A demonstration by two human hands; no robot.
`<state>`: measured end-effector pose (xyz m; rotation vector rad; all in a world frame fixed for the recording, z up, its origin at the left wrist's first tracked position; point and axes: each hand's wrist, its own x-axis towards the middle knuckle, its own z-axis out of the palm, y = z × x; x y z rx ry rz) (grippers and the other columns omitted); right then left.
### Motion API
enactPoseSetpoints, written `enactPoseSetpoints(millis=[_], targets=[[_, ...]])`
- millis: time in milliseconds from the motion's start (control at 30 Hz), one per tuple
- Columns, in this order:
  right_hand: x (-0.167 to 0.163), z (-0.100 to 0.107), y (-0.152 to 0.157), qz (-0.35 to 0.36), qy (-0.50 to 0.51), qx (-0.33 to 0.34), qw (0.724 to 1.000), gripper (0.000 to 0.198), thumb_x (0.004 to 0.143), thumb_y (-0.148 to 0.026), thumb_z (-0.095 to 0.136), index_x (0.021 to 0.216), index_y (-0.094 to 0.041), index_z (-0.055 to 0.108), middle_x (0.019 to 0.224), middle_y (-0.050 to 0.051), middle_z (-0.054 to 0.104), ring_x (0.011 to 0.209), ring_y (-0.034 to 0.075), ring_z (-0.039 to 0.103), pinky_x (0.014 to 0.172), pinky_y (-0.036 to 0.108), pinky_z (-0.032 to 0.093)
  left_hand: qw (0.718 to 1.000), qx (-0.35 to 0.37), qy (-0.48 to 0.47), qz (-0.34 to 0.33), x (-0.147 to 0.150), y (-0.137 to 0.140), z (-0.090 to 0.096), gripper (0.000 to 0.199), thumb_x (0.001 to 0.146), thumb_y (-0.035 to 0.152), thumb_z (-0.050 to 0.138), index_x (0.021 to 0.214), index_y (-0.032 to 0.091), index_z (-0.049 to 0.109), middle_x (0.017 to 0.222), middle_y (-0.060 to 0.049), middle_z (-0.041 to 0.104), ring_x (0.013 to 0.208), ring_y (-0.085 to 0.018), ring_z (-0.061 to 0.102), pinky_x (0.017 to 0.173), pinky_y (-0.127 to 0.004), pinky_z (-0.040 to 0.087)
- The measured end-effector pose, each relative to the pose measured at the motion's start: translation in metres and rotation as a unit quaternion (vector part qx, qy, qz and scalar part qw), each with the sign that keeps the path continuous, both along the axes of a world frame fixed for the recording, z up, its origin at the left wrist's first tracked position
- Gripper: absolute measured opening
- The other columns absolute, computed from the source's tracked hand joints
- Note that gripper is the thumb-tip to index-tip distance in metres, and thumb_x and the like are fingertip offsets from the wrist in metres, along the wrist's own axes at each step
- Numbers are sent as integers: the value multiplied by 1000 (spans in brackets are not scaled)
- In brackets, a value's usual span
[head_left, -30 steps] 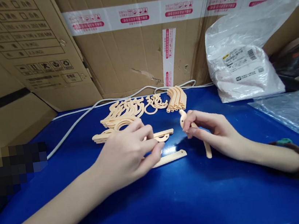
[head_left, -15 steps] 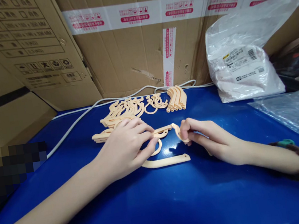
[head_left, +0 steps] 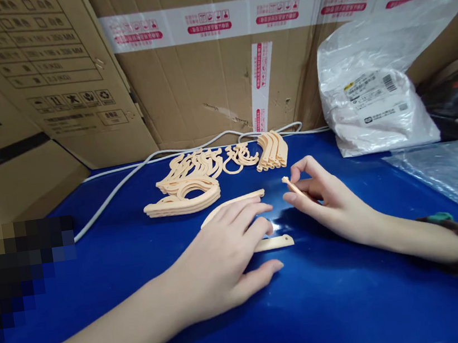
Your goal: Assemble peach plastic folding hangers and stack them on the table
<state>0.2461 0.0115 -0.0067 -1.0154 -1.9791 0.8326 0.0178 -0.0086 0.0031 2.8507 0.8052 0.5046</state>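
My left hand (head_left: pixel 231 250), fingers stretched and apart, hovers over or rests on two beige plastic hanger parts; I cannot tell whether it touches them. One is a curved piece (head_left: pixel 253 195) whose upper edge shows beyond the fingers. The other is a hanger arm (head_left: pixel 278 242) with a small hole at its end, partly hidden under the hand. My right hand (head_left: pixel 320 193) pinches a small beige hanger hook (head_left: pixel 294 186) between thumb and fingers, seen nearly edge-on and raised off the blue table (head_left: pixel 356 301).
Behind my left hand lies a stack of beige hanger bodies (head_left: pixel 183 205). Further back are several loose hooks (head_left: pixel 241 156) and a row of curved hanger arms (head_left: pixel 272 152). A white cable (head_left: pixel 122 194) runs along cardboard boxes (head_left: pixel 201 85). A white plastic bag (head_left: pixel 377 112) stands at right.
My left hand has opened its pinch and moved right and toward me, uncovering the stack. The right hand has raised and turned the hook, now apart from the curved piece.
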Motion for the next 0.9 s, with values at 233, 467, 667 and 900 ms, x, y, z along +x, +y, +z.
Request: enactPoseSetpoints(millis=[233,467,667,900], targets=[[2,3,0,4,-22,57,998,11,95,-26,48,93,-23,37,59,-9,46,50,8,39,47,20,33,997,-49,52,7,-4,8,-4,17,94,35,51,98,21,58,147,-13,42,145,-32,22,115,-54,25],[6,4,-2,27,-136,169,976,11,95,-27,52,98,-19,58,76,-1,67,56,9,58,53,19,44,996,-70,45,-9,-5,14,-8,15,98,31,43,96,20,53,148,-14,40,146,-29,20,117,-53,23],[7,6,2,33,-185,222,957,22,99,-22,41,99,-16,62,79,3,71,64,11,65,57,19,46,995,-95,16,4,-4,13,-8,15,101,31,39,96,22,51,139,-9,49,145,-22,23,119,-48,21],[9,6,2,4,-199,275,941,21,97,-17,39,93,-17,60,72,2,66,58,11,61,54,20,44,994,-103,-29,37,-3,13,-6,16,101,33,38,94,22,47,147,-9,44,143,-21,29,117,-42,26]])
